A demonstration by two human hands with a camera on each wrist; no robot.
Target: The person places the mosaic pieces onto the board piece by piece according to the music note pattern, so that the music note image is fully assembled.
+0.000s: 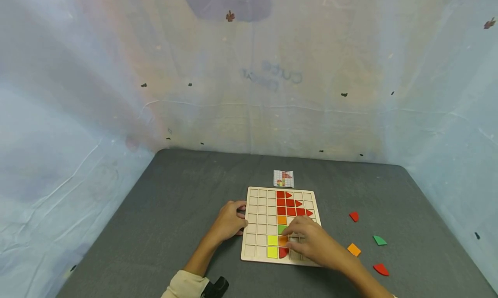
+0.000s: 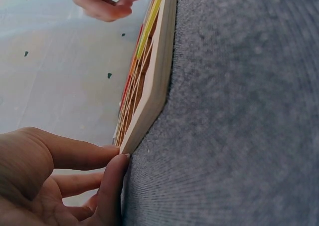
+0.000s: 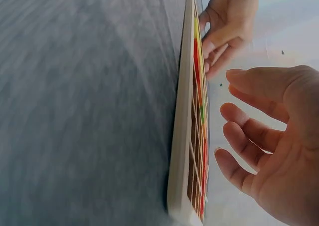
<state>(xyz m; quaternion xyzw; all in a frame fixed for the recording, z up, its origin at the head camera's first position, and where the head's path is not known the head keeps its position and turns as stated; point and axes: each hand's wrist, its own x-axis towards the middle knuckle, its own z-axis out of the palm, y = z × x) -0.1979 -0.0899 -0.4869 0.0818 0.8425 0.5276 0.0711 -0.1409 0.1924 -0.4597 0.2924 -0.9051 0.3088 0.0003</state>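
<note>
A wooden grid board [image 1: 261, 222] lies on the dark table with coloured tiles set in its cells. My left hand [image 1: 229, 220] holds the board's left edge; in the left wrist view its thumb and a finger pinch the rim. Over the board's lower right part hovers my right hand [image 1: 311, 239], fingers loosely bent with nothing between them, as the right wrist view shows. Just left of it are a green tile [image 1: 282, 229], an orange tile [image 1: 282, 241], a red rounded tile [image 1: 283, 252] and two yellow tiles [image 1: 272, 252]. The right hand hides some cells.
Behind the board lies a small pattern card [image 1: 283, 178]. Loose pieces lie to the right: a red piece [image 1: 354, 216], a green quarter-round [image 1: 379, 240], an orange square [image 1: 354, 249] and a red quarter-round [image 1: 381, 270]. Pale sheeting [image 1: 249, 129] hangs around the table [image 1: 186, 190].
</note>
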